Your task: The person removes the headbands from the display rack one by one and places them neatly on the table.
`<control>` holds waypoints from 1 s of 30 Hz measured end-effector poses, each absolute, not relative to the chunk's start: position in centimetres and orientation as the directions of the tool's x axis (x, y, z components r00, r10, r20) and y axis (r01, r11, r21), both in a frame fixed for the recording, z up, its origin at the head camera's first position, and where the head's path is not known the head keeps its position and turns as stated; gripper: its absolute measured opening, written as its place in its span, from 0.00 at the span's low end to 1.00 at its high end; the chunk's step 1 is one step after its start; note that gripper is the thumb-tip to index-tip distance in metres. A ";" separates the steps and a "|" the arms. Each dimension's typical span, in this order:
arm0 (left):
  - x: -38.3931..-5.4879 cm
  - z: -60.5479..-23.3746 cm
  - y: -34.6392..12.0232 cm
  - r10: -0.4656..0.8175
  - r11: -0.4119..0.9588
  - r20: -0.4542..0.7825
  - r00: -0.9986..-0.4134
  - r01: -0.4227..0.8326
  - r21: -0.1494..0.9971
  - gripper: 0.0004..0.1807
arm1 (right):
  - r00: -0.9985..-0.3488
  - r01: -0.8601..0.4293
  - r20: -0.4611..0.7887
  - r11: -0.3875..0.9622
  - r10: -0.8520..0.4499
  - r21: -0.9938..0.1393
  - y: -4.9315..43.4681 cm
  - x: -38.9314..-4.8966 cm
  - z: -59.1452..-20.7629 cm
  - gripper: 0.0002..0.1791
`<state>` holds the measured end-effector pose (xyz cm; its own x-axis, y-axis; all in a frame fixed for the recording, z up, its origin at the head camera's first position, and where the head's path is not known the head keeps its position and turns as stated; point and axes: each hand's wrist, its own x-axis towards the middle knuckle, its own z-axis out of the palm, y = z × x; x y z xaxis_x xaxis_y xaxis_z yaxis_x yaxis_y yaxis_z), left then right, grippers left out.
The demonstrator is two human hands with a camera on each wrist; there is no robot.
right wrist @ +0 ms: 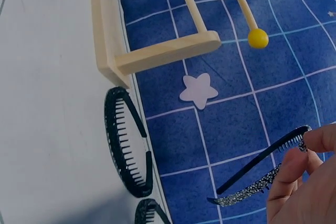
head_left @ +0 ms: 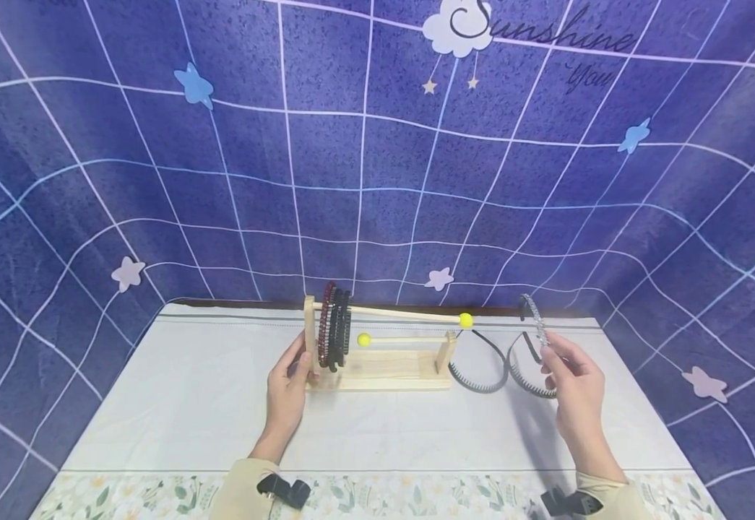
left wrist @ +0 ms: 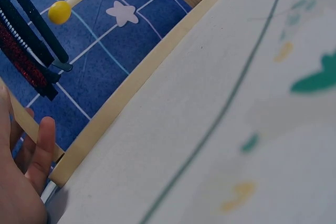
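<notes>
A wooden stand [head_left: 390, 385] rests on the table, with two rods pointing opposite ways, each tipped with a yellow ball [head_left: 466, 320]. My left hand [head_left: 286, 393] grips its left upright near the base, thumb in front and fingers behind. Several headbands, dark ones and a sparkly red one [head_left: 326, 325], hang on the upper rod beside that upright. To the right of the stand, my right hand [head_left: 575, 379] pinches a silver glittery headband [right wrist: 249, 191] between thumb and fingers, raised over the table. The lower rod [head_left: 410, 339] carries nothing.
Two black toothed headbands lie on the white table right of the stand: one headband [head_left: 479, 390] close to its end, the other headband [head_left: 525, 383] under my right hand. A blue gridded cloth [head_left: 364, 159] hangs behind. A floral strip [head_left: 416, 495] runs along the front edge.
</notes>
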<state>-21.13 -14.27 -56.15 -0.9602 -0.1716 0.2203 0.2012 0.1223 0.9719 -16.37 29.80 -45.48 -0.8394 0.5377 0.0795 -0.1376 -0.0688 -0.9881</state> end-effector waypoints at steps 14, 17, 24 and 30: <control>-21.1 -56.1 -14.3 -0.157 0.140 0.214 -0.964 0.193 0.971 0.30 | -0.805 -0.135 0.064 -0.076 0.590 -0.988 32.3 -16.0 -46.3 0.04; -21.1 -56.0 -14.4 -0.151 0.151 0.213 -0.965 0.190 0.970 0.30 | -0.800 -0.135 0.061 -0.081 0.597 -0.988 32.7 -16.0 -46.4 0.04; -21.1 -55.9 -14.4 -0.150 0.138 0.214 -0.965 0.194 0.971 0.29 | -0.794 -0.144 0.079 -0.061 0.603 -0.988 33.4 -15.8 -46.7 0.05; -21.1 -56.0 -14.4 -0.158 0.141 0.202 -0.967 0.180 0.973 0.30 | -0.776 -0.096 0.121 0.074 0.619 -0.993 34.3 -15.7 -47.1 0.04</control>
<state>-21.11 -14.36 -55.98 -0.9666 -0.1581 0.2018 0.1801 0.1414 0.9734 -15.70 34.31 -47.07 -0.7761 0.6189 0.1213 -0.0962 0.0739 -0.9926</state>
